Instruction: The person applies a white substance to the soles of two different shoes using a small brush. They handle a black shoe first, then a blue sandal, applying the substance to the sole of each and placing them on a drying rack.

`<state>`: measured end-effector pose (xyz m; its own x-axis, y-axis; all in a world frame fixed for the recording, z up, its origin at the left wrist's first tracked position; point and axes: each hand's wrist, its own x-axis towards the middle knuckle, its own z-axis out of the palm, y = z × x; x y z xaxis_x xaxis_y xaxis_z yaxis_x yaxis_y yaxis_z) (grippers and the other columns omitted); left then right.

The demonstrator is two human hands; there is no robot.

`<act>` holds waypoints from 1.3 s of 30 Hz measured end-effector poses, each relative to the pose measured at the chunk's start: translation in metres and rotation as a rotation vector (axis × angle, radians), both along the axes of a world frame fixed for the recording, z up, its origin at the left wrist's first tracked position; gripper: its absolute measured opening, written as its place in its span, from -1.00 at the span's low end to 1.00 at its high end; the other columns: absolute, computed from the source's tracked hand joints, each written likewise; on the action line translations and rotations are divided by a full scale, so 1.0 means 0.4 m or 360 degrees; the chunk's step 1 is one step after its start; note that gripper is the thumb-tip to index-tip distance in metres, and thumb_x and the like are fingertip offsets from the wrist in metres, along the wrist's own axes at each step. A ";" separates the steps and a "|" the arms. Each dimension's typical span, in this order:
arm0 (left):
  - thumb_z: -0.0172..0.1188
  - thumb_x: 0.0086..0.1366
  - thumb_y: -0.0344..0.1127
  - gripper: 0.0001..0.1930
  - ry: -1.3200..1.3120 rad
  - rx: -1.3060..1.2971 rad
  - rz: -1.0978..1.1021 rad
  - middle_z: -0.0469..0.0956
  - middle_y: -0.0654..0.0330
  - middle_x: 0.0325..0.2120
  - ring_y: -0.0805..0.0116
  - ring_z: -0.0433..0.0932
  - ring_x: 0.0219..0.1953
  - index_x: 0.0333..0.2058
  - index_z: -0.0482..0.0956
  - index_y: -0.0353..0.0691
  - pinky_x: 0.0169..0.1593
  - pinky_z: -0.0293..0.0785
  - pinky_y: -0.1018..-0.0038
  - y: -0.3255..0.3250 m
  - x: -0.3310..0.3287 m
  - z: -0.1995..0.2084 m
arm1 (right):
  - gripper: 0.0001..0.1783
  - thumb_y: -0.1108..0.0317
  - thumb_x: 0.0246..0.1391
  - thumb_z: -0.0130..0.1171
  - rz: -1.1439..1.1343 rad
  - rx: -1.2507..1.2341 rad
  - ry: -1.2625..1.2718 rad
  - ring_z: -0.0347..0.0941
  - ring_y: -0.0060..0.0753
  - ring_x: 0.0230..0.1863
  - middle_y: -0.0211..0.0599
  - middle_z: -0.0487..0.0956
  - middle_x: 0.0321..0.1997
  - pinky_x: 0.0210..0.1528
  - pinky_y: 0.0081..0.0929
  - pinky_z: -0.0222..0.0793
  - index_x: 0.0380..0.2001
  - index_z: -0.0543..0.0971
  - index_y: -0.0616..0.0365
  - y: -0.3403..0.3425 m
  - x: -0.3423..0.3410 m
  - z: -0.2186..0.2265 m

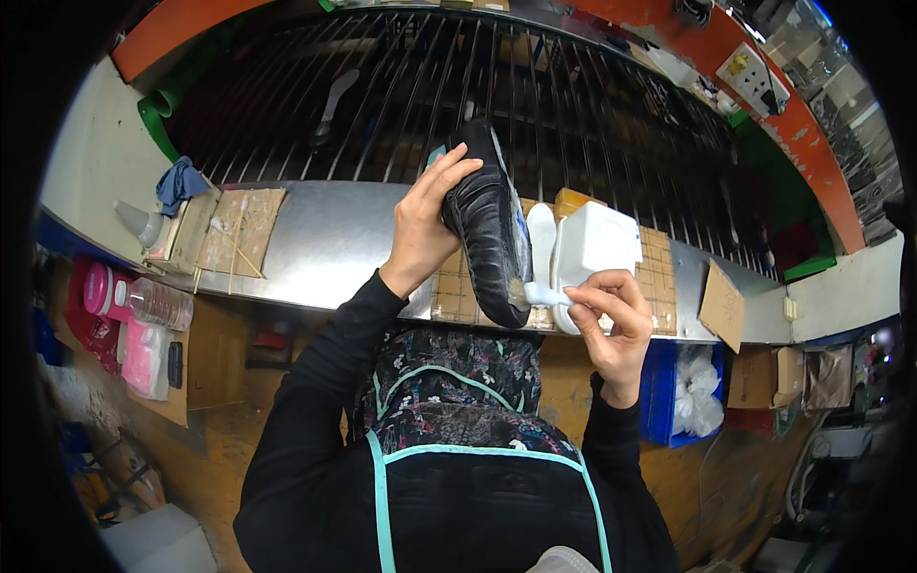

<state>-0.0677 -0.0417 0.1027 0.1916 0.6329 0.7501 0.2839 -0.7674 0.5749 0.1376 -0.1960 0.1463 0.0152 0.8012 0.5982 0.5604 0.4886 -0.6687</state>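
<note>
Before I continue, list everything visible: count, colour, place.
Shoe: one, black, over board
Brush: one, white, touching shoe
Tub: one, white, right of shoe
Soles: count unclear, white, beside tub
Board: one, brown, on bench
Bench: one, silver, under board
Rack: one, grey, beyond bench
Cloth: one, blue, bench's left
Bin: one, blue, lower right
Bags: several, white, in bin
Apron: one, dark floral, lower middle
Left hand: one, bare, holding shoe
Right hand: one, bare, holding brush
</note>
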 end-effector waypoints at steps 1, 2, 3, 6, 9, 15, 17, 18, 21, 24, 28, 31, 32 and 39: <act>0.40 -0.05 -0.53 -0.39 -0.0012 -0.0047 -0.0014 0.42 0.01 0.15 0.11 0.48 0.13 0.05 0.47 -0.12 0.14 0.44 0.36 -0.001 0.003 0.005 | -0.77 0.50 -0.10 0.36 0.0006 0.0064 -0.0049 0.39 -0.56 -0.44 -0.38 0.51 -0.36 -0.32 -0.57 0.20 -0.28 0.71 0.14 0.005 0.003 0.007; 0.39 -0.04 -0.54 -0.39 -0.0021 -0.0075 -0.0032 0.43 0.01 0.14 0.12 0.48 0.12 0.05 0.47 -0.13 0.13 0.44 0.37 -0.002 0.005 0.010 | -0.77 0.54 -0.09 0.35 0.0068 0.0045 0.0026 0.42 -0.55 -0.43 -0.35 0.49 -0.33 -0.36 -0.59 0.29 -0.27 0.70 0.17 0.008 0.002 0.013; 0.38 -0.04 -0.55 -0.40 -0.0030 -0.0102 -0.0050 0.43 0.02 0.14 0.14 0.49 0.11 0.05 0.47 -0.13 0.13 0.44 0.39 -0.004 0.006 0.016 | -0.77 0.55 -0.08 0.35 0.0088 0.0070 0.0006 0.43 -0.54 -0.42 -0.34 0.49 -0.32 -0.37 -0.60 0.33 -0.27 0.70 0.18 0.013 0.003 0.021; 0.35 -0.03 -0.58 -0.40 -0.0040 -0.0155 -0.0094 0.45 0.03 0.12 0.16 0.51 0.10 0.05 0.47 -0.14 0.12 0.44 0.41 -0.010 0.006 0.032 | -0.76 0.60 -0.08 0.33 0.0156 0.0132 -0.0036 0.48 -0.51 -0.39 -0.30 0.47 -0.30 -0.39 -0.61 0.45 -0.26 0.69 0.22 0.029 0.005 0.049; 0.38 -0.09 -0.57 -0.35 -0.0041 -0.0222 -0.0165 0.49 0.06 0.07 0.17 0.53 0.07 0.06 0.46 -0.10 0.11 0.46 0.39 -0.011 -0.001 0.047 | -0.75 0.61 -0.09 0.33 0.0205 0.0217 -0.0077 0.50 -0.51 -0.38 -0.30 0.47 -0.29 -0.39 -0.63 0.46 -0.26 0.68 0.22 0.052 -0.001 0.074; 0.49 -0.25 -0.51 -0.24 -0.0063 -0.0441 -0.0415 0.59 0.13 -0.10 0.16 0.58 -0.03 0.05 0.43 -0.07 0.03 0.50 0.39 -0.014 -0.029 0.059 | -0.76 0.64 -0.11 0.33 0.0303 0.0325 -0.0147 0.53 -0.48 -0.34 -0.28 0.48 -0.28 -0.38 -0.63 0.51 -0.28 0.68 0.24 0.098 -0.022 0.115; 0.52 -0.26 -0.47 -0.19 0.0049 -0.0452 -0.0405 0.60 0.10 -0.13 0.15 0.58 -0.04 0.07 0.39 -0.11 0.03 0.49 0.37 -0.017 -0.041 0.056 | -0.75 0.63 -0.13 0.35 0.0345 0.0358 -0.0147 0.51 -0.50 -0.35 -0.29 0.48 -0.29 -0.39 -0.65 0.48 -0.29 0.68 0.22 0.114 -0.032 0.125; 0.52 -0.26 -0.46 -0.18 0.0078 -0.0469 -0.0428 0.60 0.09 -0.13 0.15 0.58 -0.04 0.08 0.38 -0.12 0.03 0.49 0.36 -0.020 -0.048 0.053 | -0.75 0.63 -0.13 0.35 0.0385 0.0352 -0.0118 0.49 -0.51 -0.35 -0.30 0.48 -0.29 -0.40 -0.66 0.46 -0.30 0.68 0.22 0.123 -0.038 0.129; 0.60 -0.36 -0.40 -0.08 0.0175 -0.0661 -0.0512 0.60 0.08 -0.13 0.19 0.58 -0.04 0.09 0.35 -0.20 0.05 0.48 0.36 -0.031 -0.066 0.043 | -0.74 0.61 -0.17 0.37 0.0406 0.0397 -0.0164 0.42 -0.52 -0.35 -0.32 0.49 -0.30 -0.43 -0.69 0.39 -0.31 0.69 0.16 0.148 -0.051 0.140; 0.65 -0.44 -0.35 -0.05 0.0189 -0.0942 -0.0678 0.61 0.11 -0.14 0.26 0.58 -0.06 0.06 0.41 -0.25 0.03 0.48 0.39 -0.048 -0.076 0.032 | -0.71 0.55 -0.24 0.41 0.0362 0.0393 -0.0196 0.37 -0.49 -0.36 -0.39 0.52 -0.35 -0.36 -0.59 0.27 -0.33 0.71 0.06 0.164 -0.062 0.145; 0.64 -0.40 -0.42 -0.13 0.0252 -0.1200 -0.1006 0.60 0.12 -0.13 0.30 0.56 -0.04 0.02 0.44 -0.28 0.06 0.46 0.43 -0.075 -0.084 0.028 | -0.71 0.50 -0.26 0.42 0.0380 0.0402 -0.0233 0.35 -0.49 -0.38 -0.45 0.55 -0.37 -0.32 -0.53 0.19 -0.34 0.71 0.01 0.185 -0.071 0.142; 0.63 -0.40 -0.49 -0.14 0.0241 -0.1321 -0.1173 0.59 0.12 -0.12 0.29 0.53 0.00 0.02 0.44 -0.28 0.12 0.42 0.43 -0.102 -0.086 0.039 | -0.72 0.48 -0.26 0.41 0.0390 0.0385 -0.0247 0.36 -0.50 -0.40 -0.45 0.56 -0.38 -0.29 -0.52 0.17 -0.34 0.72 0.00 0.193 -0.070 0.129; 0.62 -0.38 -0.51 -0.14 0.0106 -0.1497 -0.1285 0.59 0.11 -0.10 0.28 0.50 0.05 0.03 0.44 -0.29 0.17 0.38 0.41 -0.112 -0.086 0.044 | -0.72 0.48 -0.26 0.42 0.0400 0.0382 -0.0259 0.36 -0.51 -0.41 -0.45 0.56 -0.38 -0.28 -0.52 0.17 -0.34 0.72 0.00 0.196 -0.067 0.124; 0.58 -0.35 -0.58 -0.20 0.0045 -0.2350 -0.1473 0.60 0.07 -0.13 0.25 0.54 -0.01 0.00 0.47 -0.33 0.13 0.42 0.40 -0.165 -0.093 0.059 | -0.76 0.48 -0.20 0.40 0.0452 0.0216 -0.0224 0.40 -0.52 -0.42 -0.41 0.54 -0.38 -0.29 -0.53 0.16 -0.34 0.73 0.06 0.186 -0.042 0.066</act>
